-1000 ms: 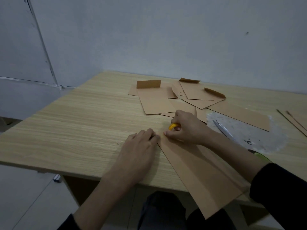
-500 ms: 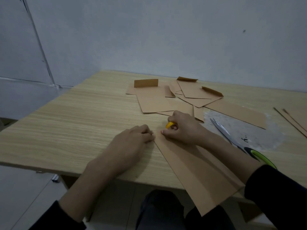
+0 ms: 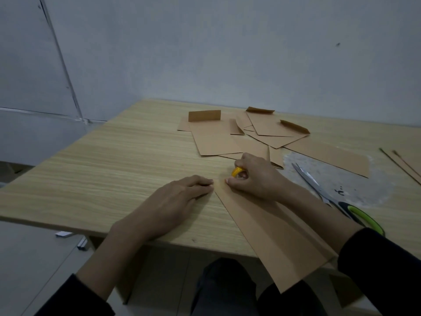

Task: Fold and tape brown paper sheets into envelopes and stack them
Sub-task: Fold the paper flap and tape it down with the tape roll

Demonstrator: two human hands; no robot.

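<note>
Table [image 3: 114,167] is still bearing the paper [image 3: 273,236], near end overhanging. My left hand [image 3: 180,199] is lying flatter than before, straight fingertips touching its far corner. My right hand [image 3: 255,176] is still gripping yellow tape [image 3: 237,171] there.

A light wooden table [image 3: 114,169] fills the middle of the frame. Loosely piled brown envelopes [image 3: 218,140] lie at upper centre. At right, scissors [image 3: 319,188] rest on a clear plastic sheet [image 3: 364,185]. A long folded paper [image 3: 273,236] overhangs the lower edge.
</note>
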